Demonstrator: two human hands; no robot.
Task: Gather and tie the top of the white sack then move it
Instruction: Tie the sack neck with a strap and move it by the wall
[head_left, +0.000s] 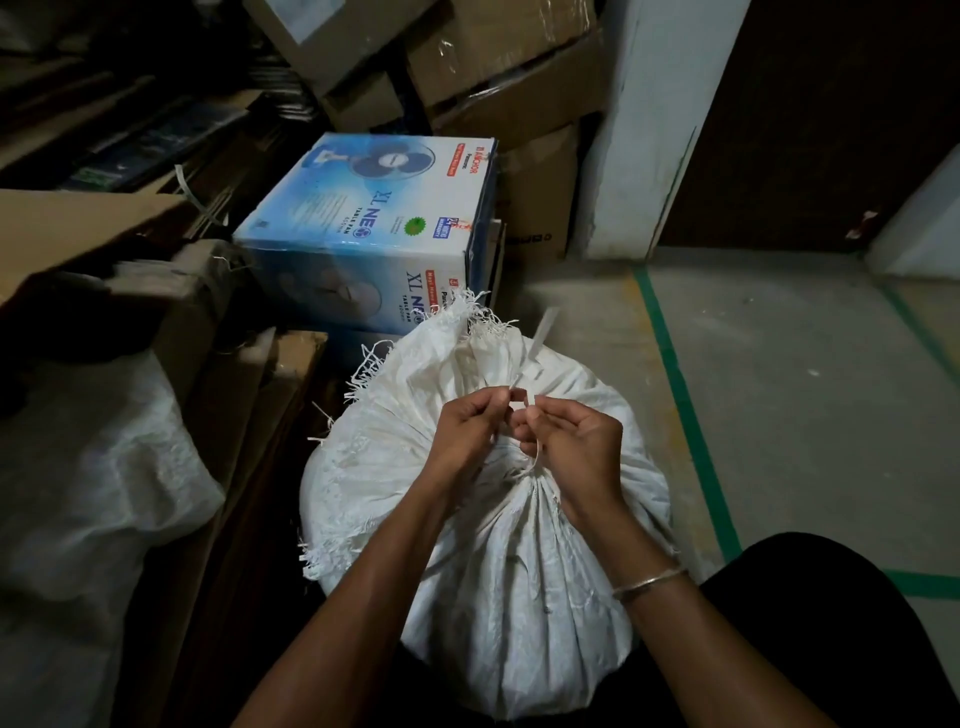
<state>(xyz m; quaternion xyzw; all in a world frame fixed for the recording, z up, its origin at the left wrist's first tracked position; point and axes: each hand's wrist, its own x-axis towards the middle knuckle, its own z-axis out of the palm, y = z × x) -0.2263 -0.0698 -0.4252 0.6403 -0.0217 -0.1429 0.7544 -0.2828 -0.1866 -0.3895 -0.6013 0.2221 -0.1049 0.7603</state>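
Strip (540, 338) pinched, left hand (462, 431), right hand (576, 441), knot unclear

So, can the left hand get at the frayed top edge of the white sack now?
Probably yes: the frayed edge lies just beyond the left hand with nothing between, but that hand now pinches the tie strip.

white woven sack (483, 545), blue-and-white fan box (363, 228), brown cardboard boxes (509, 67), green floor stripe (685, 415)

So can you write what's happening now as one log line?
step: tying sack | left hand: pinches strip | right hand: pinches strip | top: gathered
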